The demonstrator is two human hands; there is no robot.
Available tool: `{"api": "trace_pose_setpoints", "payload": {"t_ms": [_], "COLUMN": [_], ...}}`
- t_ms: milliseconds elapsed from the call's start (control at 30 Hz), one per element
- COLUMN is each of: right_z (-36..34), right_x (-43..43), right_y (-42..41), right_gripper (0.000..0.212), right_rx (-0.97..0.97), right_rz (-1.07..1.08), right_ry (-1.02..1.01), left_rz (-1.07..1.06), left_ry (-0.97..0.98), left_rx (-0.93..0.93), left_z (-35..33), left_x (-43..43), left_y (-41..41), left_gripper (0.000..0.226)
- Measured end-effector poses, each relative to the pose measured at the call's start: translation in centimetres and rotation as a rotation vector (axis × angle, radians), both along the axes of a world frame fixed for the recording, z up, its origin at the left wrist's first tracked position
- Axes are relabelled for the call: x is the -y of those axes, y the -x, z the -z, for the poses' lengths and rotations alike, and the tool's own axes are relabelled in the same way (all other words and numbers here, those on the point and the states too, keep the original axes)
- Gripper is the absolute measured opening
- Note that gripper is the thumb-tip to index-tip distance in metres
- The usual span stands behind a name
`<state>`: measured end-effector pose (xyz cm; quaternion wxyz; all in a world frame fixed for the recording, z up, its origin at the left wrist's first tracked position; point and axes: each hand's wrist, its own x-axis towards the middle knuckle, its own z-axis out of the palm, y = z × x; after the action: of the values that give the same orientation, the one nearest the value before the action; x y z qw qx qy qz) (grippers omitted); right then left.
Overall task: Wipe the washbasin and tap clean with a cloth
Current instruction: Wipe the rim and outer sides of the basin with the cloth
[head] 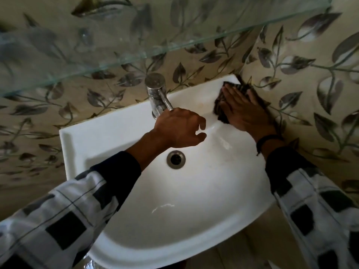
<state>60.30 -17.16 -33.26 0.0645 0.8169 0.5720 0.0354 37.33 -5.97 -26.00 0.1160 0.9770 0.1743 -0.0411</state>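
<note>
Cloth [220, 110], dark, seemingly striped, lies flat under right hand [245, 112].

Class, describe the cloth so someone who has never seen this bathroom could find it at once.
Start at the white washbasin on the leaf-patterned wall; go to its back right corner, right of the steel tap. The cloth lies there under the flat right hand; it is the only dark thing on the white rim.
</note>
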Motion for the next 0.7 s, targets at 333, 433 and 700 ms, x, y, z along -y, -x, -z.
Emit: {"api": "trace_pose_setpoints", "payload": {"t_ms": [333,433,700], "right_z": [-0.3,-0.6,-0.2], "right_x": [-1.2,-3.9,-3.2], "right_y": [1.1,1.9,1.5], "right_gripper": [0.074,0.073,0.073], "right_rx": [-0.186,-0.194,-0.166], "right_rz": [0.056,0.2,0.179], "right_ry": [-0.135,-0.143,-0.187], "left_rz": [-0.011,-0.019,-0.03], "left_ry": [0.004,-0.003,-0.029], "left_rx": [-0.018,-0.012,-0.036], "left_z": [-0.1,0.0,0.5], "left_x": [0.1,0.0,0.1], "left_y": [-0.2,-0.2,-0.2], "left_gripper": [0.036,0.036,0.044]}}
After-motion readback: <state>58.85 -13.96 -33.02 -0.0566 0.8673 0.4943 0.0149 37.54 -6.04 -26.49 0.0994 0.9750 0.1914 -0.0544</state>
